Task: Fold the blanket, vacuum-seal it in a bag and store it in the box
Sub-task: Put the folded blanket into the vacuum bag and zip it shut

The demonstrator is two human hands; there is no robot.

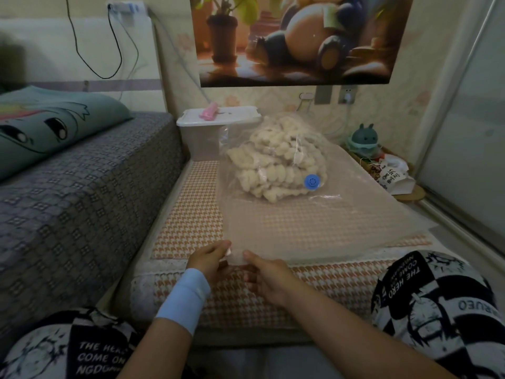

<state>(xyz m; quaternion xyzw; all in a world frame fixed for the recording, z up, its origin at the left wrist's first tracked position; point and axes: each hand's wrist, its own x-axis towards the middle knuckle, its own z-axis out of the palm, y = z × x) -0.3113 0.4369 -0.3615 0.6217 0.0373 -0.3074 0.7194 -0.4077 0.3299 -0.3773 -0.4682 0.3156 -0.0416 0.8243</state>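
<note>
Pinching the slick, floppy vacuum bag (300,222) at its edge farthest from the box (202,140), left grip (210,255) and right grip (267,277) likely do best along that seam; the soft, light blanket (276,165) sits inside, beside the box.

Vacuum bag (300,222): cream blanket (276,162) in its far end, blue valve (311,181) on its upper face; left hand (207,259) and right hand (269,277) pinch its near-left edge; lidded box (202,138) behind its far-left corner.
</note>
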